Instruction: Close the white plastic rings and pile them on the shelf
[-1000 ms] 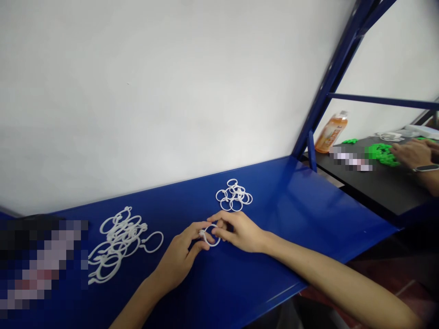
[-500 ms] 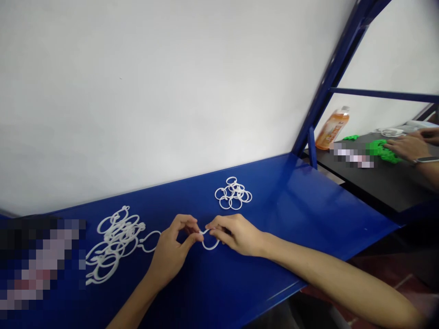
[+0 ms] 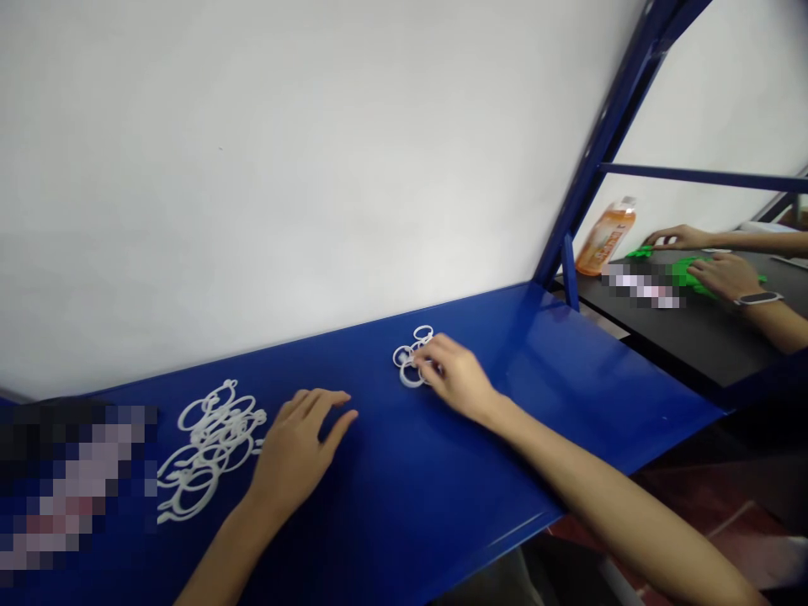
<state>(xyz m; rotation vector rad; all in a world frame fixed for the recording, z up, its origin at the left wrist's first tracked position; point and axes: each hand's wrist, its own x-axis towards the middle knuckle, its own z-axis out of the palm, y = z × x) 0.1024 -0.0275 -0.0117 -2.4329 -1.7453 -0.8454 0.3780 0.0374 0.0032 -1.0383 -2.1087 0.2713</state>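
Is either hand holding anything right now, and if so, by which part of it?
The left hand is open, holding nothing. The right hand is at the right-side white rings; whether it grips one cannot be told.

I count one larger heap of white rings (image 3: 218,427) on my feed, too tangled for a figure, and one smaller heap of white rings (image 3: 405,359) with at least four showing. I have four hands in view — my left hand (image 3: 296,450) and right hand (image 3: 458,379), plus a co-worker's nearer hand (image 3: 725,273) and farther hand (image 3: 685,236). I also get one blue desk (image 3: 391,505), one black desk (image 3: 694,337), one orange bottle (image 3: 606,240), one wristband (image 3: 757,298) — and at least one green cluster (image 3: 688,274).
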